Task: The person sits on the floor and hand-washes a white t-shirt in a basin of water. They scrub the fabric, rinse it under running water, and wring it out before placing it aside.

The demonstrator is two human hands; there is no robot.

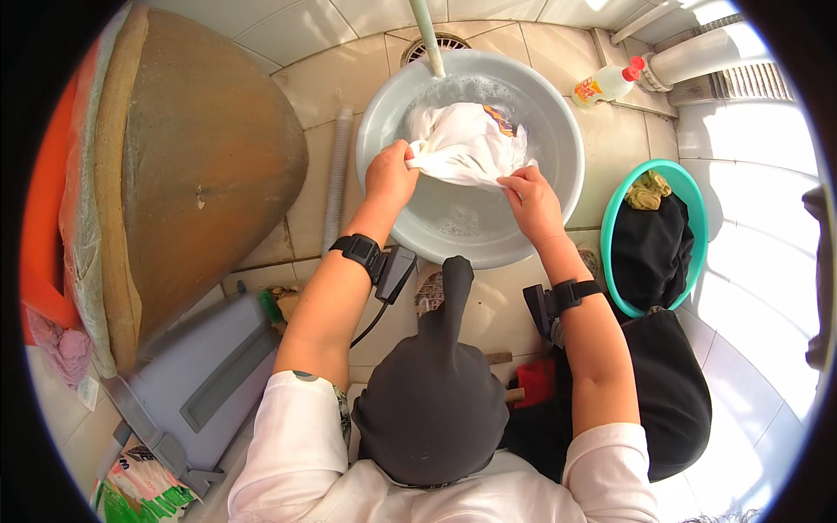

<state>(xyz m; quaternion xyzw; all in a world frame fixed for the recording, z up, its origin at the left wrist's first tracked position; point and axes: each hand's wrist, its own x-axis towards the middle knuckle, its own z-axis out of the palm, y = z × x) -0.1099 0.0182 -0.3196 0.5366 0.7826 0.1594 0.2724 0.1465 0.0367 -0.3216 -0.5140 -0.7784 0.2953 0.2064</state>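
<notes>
A round grey plastic basin [376, 189] holds soapy water, and a wet white cloth garment [451, 127] with an orange and dark printed patch lies partly in it. My left hand [392, 171] grips a bunched edge of the garment near the basin's left side. On the right, my right hand [533, 199] pinches another part of the same edge between thumb and fingers. The fabric is stretched between both hands above the water. Its lower folds rest in the suds, and part of the print is hidden by creases.
A pale pipe [428, 39] reaches down over the basin's far rim, near a floor drain [415, 49]. A red-capped bottle [592, 88] stands right. A turquoise basin [608, 261] holds dark cloth [650, 248]. A large brown vessel [216, 150] and a grey corrugated hose [338, 176] are left.
</notes>
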